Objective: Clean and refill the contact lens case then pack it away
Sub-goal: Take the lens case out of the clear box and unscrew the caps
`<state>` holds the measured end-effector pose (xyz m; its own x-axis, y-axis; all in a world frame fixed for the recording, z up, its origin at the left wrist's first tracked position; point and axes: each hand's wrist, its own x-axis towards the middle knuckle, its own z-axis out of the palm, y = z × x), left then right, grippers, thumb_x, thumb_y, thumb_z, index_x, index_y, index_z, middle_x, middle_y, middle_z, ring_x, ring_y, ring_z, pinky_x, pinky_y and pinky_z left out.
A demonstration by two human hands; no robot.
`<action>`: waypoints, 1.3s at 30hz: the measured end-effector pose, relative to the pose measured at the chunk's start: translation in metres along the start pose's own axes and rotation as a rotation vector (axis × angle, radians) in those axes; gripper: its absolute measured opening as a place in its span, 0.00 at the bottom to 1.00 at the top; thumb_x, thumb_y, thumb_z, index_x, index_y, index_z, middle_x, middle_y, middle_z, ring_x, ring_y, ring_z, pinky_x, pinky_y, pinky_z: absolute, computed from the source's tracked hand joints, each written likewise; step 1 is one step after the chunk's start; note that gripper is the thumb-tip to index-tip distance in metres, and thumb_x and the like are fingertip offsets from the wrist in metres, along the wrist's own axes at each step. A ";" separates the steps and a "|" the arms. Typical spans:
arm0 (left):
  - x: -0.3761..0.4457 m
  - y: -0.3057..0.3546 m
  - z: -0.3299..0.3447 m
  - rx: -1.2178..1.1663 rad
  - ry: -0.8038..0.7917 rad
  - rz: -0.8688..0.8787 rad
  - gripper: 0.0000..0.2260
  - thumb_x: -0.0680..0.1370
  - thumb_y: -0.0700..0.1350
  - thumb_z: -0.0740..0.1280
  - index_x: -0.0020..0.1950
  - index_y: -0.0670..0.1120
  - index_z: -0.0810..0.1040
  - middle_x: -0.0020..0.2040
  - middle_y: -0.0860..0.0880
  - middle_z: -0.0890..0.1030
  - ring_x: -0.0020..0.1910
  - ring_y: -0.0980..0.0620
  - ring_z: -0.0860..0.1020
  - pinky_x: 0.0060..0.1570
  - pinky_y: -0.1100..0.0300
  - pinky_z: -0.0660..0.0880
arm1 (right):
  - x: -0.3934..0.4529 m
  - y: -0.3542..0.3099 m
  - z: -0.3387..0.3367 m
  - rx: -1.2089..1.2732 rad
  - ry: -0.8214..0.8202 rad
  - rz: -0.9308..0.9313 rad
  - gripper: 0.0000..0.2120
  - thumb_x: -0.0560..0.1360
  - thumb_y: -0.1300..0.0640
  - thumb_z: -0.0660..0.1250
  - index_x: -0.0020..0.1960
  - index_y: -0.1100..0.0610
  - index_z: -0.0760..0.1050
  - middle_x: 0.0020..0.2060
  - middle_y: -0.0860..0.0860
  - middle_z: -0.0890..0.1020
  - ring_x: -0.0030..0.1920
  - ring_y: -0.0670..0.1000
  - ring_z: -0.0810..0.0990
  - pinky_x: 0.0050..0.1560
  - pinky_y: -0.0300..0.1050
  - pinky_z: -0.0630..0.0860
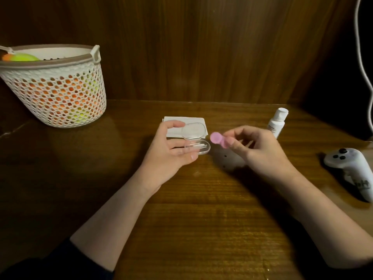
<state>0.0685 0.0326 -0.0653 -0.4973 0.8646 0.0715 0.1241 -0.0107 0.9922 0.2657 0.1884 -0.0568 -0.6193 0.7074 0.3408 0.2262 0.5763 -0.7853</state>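
A pink contact lens case (pixel 219 140) is pinched in the right hand (pixel 260 150), held above the wooden table (pixel 201 209) between thumb and curled fingers. One round pink cap is seen projecting leftward past the fingertips; the other end is covered by the thumb, so its state cannot be told. The case is kept just beside a clear plastic box (pixel 196 141), which is gripped in the left hand (pixel 169 152): its shallow base is supported on the curled fingers, and its hinged lid is stood open, steadied near the thumb. Thin, pale tools can be made out inside the base, though they are too small and blurred to be identified.

Under the right hand, on the table, a grey object with small dark dots (pixel 230 158) is partly hidden in shadow. To the right, a white game controller (pixel 351 170) is laid on its side, well apart from the hands. Behind the clear box, a folded white tissue (pixel 185 121) is spread flat on the table, partly screened by the open lid. A small white bottle (pixel 277 122) is stood upright beyond the right hand. At the far left, a white perforated basket (pixel 56 85) with orange and yellow-green contents is set against the wooden back panel, and a white cable (pixel 361 47) is hung at the far right.
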 end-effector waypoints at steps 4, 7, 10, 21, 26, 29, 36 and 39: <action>0.001 0.001 -0.001 -0.037 0.030 0.012 0.38 0.74 0.33 0.79 0.75 0.62 0.69 0.63 0.53 0.83 0.58 0.57 0.86 0.55 0.58 0.84 | 0.003 0.008 0.000 -0.112 -0.126 0.137 0.06 0.82 0.48 0.72 0.47 0.44 0.86 0.43 0.33 0.86 0.47 0.35 0.82 0.49 0.46 0.78; 0.001 0.001 0.000 -0.013 0.026 0.026 0.34 0.76 0.35 0.79 0.72 0.63 0.72 0.59 0.58 0.83 0.54 0.67 0.84 0.47 0.67 0.82 | 0.003 0.007 0.003 -0.195 -0.185 0.133 0.05 0.81 0.49 0.73 0.47 0.44 0.86 0.42 0.32 0.87 0.49 0.33 0.83 0.60 0.51 0.81; -0.001 0.001 0.001 -0.019 0.022 0.032 0.32 0.76 0.36 0.79 0.70 0.65 0.74 0.62 0.57 0.83 0.56 0.63 0.85 0.50 0.65 0.83 | 0.001 0.007 0.005 -0.246 -0.199 0.121 0.05 0.81 0.47 0.73 0.46 0.42 0.86 0.41 0.32 0.87 0.48 0.37 0.84 0.66 0.61 0.77; -0.004 0.002 0.004 -0.029 -0.080 0.058 0.20 0.77 0.36 0.78 0.62 0.56 0.80 0.63 0.52 0.86 0.61 0.55 0.85 0.62 0.55 0.83 | -0.003 -0.001 0.001 -0.012 0.018 -0.131 0.21 0.77 0.55 0.77 0.67 0.39 0.78 0.60 0.38 0.82 0.60 0.44 0.80 0.58 0.39 0.79; -0.001 -0.001 0.006 -0.050 -0.128 0.047 0.17 0.77 0.37 0.78 0.62 0.52 0.82 0.59 0.53 0.88 0.60 0.55 0.86 0.62 0.53 0.83 | -0.009 -0.012 0.012 -0.101 -0.093 -0.368 0.24 0.73 0.54 0.82 0.67 0.51 0.81 0.60 0.43 0.83 0.63 0.49 0.81 0.64 0.48 0.79; 0.000 -0.003 0.004 -0.066 -0.145 0.036 0.16 0.76 0.39 0.79 0.61 0.51 0.83 0.58 0.53 0.88 0.60 0.54 0.86 0.62 0.51 0.83 | -0.008 -0.014 0.014 -0.142 -0.053 -0.433 0.18 0.73 0.52 0.81 0.61 0.53 0.85 0.56 0.44 0.85 0.60 0.48 0.82 0.61 0.54 0.80; 0.000 -0.005 0.002 -0.080 -0.157 0.065 0.15 0.75 0.40 0.80 0.59 0.49 0.84 0.55 0.53 0.89 0.59 0.53 0.87 0.56 0.59 0.84 | -0.009 -0.013 0.014 -0.158 -0.017 -0.459 0.14 0.73 0.49 0.80 0.57 0.53 0.87 0.53 0.44 0.87 0.58 0.46 0.83 0.59 0.53 0.80; 0.000 -0.005 0.002 -0.084 -0.161 0.077 0.15 0.74 0.40 0.80 0.58 0.48 0.85 0.55 0.53 0.89 0.58 0.54 0.87 0.53 0.63 0.83 | -0.008 -0.013 0.015 -0.173 -0.021 -0.463 0.14 0.74 0.48 0.79 0.56 0.52 0.87 0.54 0.44 0.87 0.58 0.45 0.83 0.59 0.52 0.80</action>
<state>0.0702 0.0335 -0.0702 -0.3442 0.9289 0.1367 0.0805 -0.1159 0.9900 0.2564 0.1688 -0.0572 -0.6991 0.3533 0.6216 0.0438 0.8889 -0.4559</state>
